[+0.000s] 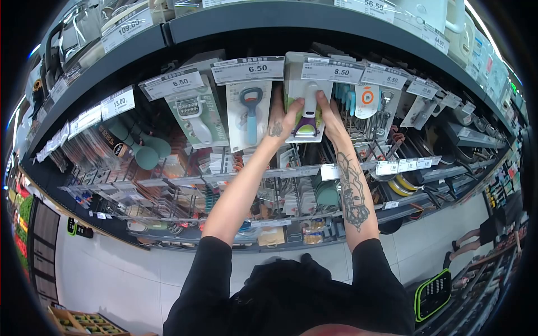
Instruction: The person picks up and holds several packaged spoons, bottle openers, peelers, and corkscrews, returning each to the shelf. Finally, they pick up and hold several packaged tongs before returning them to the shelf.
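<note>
A person in black short sleeves stands at a dark metal store shelf (314, 19) hung with kitchen gadgets, both arms raised to one pack on the top row of pegs. The carded peeler pack with a white handle and purple-and-green head (305, 103) hangs just under the white 8.50 price tag (333, 71). The left hand (284, 116) clasps the pack's left edge, thumb across the front near the peeler's head and fingers tucked behind the card. The right hand (327, 112) grips the right edge, fingers pressed against the card beside the white handle. Both hands are closed on the pack, which sits upright between them, its top touching the tag strip.

Just to the left hangs a blue-handled peeler on a white card (250, 115) beneath a 6.50 tag (248, 70); further left is a grey-green carded grater pack (196, 115). Sage-green round-headed utensils (143, 148) hang near the 13.00 tag (116, 103). To the right of the hands, a white card with an orange ring (367, 99) hangs close by. On the white tiled floor (112, 269) at lower right stands a black shopping basket with green trim (432, 294), and another person's legs (471, 241) show at the far right edge.
</note>
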Demonstrator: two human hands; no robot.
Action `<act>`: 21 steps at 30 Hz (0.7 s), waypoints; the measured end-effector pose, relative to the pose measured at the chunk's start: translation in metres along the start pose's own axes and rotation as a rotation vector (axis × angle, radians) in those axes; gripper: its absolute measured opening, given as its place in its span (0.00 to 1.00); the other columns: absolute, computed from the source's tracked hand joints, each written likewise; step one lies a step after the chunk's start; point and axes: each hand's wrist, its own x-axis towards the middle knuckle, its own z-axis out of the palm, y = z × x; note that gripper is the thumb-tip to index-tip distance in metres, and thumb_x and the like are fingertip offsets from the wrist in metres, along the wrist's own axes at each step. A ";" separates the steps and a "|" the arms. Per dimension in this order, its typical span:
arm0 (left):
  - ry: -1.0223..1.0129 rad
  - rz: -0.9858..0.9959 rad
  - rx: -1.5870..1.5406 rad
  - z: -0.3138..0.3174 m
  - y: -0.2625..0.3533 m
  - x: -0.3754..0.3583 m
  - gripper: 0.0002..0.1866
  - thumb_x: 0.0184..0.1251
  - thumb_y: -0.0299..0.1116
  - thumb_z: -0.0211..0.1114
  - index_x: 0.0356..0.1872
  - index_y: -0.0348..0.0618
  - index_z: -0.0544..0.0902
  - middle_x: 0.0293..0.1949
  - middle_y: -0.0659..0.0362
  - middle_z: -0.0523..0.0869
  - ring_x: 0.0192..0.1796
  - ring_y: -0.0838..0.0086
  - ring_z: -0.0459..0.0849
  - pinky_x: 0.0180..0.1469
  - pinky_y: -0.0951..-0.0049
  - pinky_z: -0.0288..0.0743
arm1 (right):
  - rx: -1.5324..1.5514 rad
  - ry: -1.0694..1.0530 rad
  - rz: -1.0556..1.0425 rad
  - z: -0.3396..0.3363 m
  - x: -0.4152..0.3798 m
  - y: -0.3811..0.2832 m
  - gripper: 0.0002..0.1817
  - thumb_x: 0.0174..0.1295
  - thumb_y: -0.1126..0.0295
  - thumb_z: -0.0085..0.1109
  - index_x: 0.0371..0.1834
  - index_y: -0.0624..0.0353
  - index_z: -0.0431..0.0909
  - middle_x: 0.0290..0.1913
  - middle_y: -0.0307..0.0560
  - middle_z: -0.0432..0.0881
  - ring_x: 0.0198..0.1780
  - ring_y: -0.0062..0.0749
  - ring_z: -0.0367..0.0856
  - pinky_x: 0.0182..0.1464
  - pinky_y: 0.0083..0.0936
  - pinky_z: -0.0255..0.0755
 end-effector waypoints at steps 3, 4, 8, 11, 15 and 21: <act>0.006 0.090 0.025 0.006 0.008 -0.009 0.36 0.64 0.43 0.59 0.66 0.28 0.61 0.58 0.42 0.73 0.60 0.59 0.73 0.64 0.65 0.65 | 0.124 0.034 0.108 0.002 -0.016 -0.009 0.48 0.62 0.36 0.54 0.68 0.72 0.62 0.65 0.63 0.68 0.66 0.44 0.65 0.68 0.32 0.57; 0.004 0.131 0.021 0.008 0.017 -0.013 0.36 0.64 0.43 0.58 0.67 0.29 0.59 0.60 0.41 0.72 0.62 0.58 0.72 0.66 0.65 0.63 | 0.141 -0.002 0.148 -0.001 -0.020 -0.010 0.48 0.62 0.37 0.55 0.69 0.72 0.62 0.65 0.62 0.68 0.67 0.44 0.65 0.69 0.32 0.56; 0.007 0.113 -0.022 0.016 0.035 -0.027 0.42 0.64 0.45 0.57 0.72 0.28 0.52 0.64 0.39 0.67 0.65 0.57 0.69 0.68 0.65 0.61 | 0.134 0.000 0.198 0.007 -0.052 -0.053 0.48 0.60 0.38 0.57 0.71 0.69 0.60 0.68 0.63 0.65 0.70 0.46 0.62 0.71 0.35 0.54; 0.062 0.007 -0.086 0.026 0.054 -0.040 0.45 0.65 0.45 0.57 0.74 0.28 0.47 0.66 0.38 0.64 0.67 0.56 0.68 0.68 0.66 0.62 | 0.095 -0.001 0.165 0.006 -0.069 -0.074 0.47 0.60 0.41 0.59 0.72 0.69 0.59 0.68 0.63 0.65 0.70 0.45 0.62 0.71 0.35 0.54; 0.049 -0.054 -0.120 0.033 0.077 -0.050 0.46 0.65 0.46 0.57 0.75 0.29 0.44 0.67 0.38 0.63 0.67 0.57 0.68 0.67 0.66 0.65 | 0.119 -0.010 0.176 0.012 -0.089 -0.108 0.44 0.61 0.49 0.61 0.71 0.69 0.58 0.64 0.62 0.69 0.67 0.42 0.66 0.68 0.32 0.59; 0.032 -0.042 -0.139 0.037 0.095 -0.068 0.42 0.66 0.44 0.53 0.74 0.33 0.48 0.64 0.41 0.66 0.65 0.59 0.70 0.65 0.67 0.66 | 0.077 0.013 0.184 0.018 -0.115 -0.138 0.42 0.62 0.52 0.63 0.70 0.71 0.58 0.63 0.63 0.70 0.63 0.39 0.71 0.65 0.29 0.64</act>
